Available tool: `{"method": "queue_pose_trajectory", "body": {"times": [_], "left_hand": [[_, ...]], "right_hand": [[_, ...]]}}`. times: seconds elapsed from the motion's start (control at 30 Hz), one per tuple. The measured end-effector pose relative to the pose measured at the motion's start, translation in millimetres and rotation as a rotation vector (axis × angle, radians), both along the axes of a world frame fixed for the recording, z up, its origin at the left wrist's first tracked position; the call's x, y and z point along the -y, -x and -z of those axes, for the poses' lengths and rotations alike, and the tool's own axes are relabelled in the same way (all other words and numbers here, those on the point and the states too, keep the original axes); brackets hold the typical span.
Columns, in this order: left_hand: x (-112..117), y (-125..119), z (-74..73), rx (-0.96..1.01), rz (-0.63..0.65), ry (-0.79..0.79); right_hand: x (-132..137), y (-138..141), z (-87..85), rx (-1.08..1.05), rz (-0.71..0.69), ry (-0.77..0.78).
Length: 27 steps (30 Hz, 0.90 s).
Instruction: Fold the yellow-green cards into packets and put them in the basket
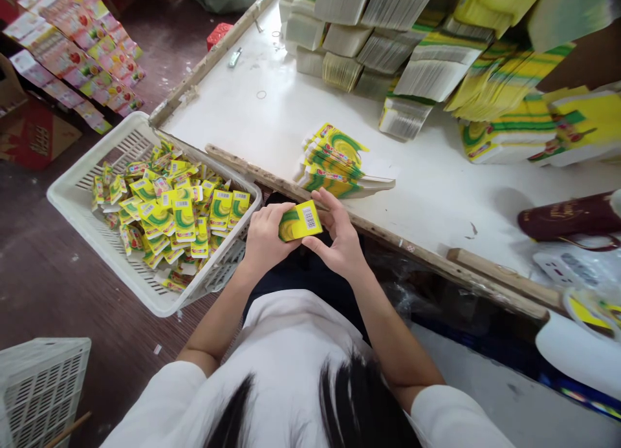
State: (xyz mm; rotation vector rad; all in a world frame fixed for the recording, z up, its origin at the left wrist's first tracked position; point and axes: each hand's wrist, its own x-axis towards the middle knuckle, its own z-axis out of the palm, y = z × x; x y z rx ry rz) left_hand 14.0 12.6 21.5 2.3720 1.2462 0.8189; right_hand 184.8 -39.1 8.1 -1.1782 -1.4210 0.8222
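Note:
Above my lap, at the table's front edge, a small yellow-and-green carton [301,220] with a barcode is between my hands. My left hand [266,236] grips its left end, thumb below and fingers behind. At the other end, my right hand [338,234] curves around the carton, thumb at the lower corner and fingertips by the upper one. Just beyond, on the table, lies a fanned stack of flat yellow-green cartons [334,160]. A white plastic basket [114,267] to my left holds many similar folded cartons [179,212].
Bundled flat cartons [402,41] are piled across the back of the white table [233,112]. A dark red mug [565,216] lies at the right. Pink printed cartons [77,41] stand at upper left, and another white crate [41,390] at lower left.

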Motion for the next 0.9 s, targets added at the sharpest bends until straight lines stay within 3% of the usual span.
{"method": "queue_pose_trajectory", "body": {"times": [0.2,0.3,0.33,0.43,0.5,0.57,0.7,0.8,0.9], "left_hand": [[1,-3,3.8,-0.012,-0.012,-0.006],[-10,18,5.9,0.004,-0.059,-0.001],[-17,31,5.4,0.015,-0.117,0.001],[-41,83,0.7,0.061,-0.519,-0.029],[-52,111,-1.5,0.04,-0.681,-0.036],[-55,124,1.2,0.004,-0.741,-0.068],[-48,104,19.3,-0.006,-0.496,0.005],[-42,78,28.0,0.069,-0.332,0.049],[-38,56,26.3,0.154,-0.235,0.07]], "right_hand": [[-2,10,1.9,-0.06,0.059,0.062],[-9,-2,-6.0,0.012,0.049,0.02],[-14,-10,-10.8,0.045,0.084,-0.009],[-39,-48,-26.0,0.168,0.333,-0.093],[-62,-73,-31.5,0.28,0.488,-0.086],[-83,-88,-31.5,0.455,0.53,0.043],[-104,-83,-25.1,0.747,0.524,0.257],[-102,-71,-23.6,0.83,0.514,0.252],[-98,-67,-23.5,0.855,0.527,0.252]]}}
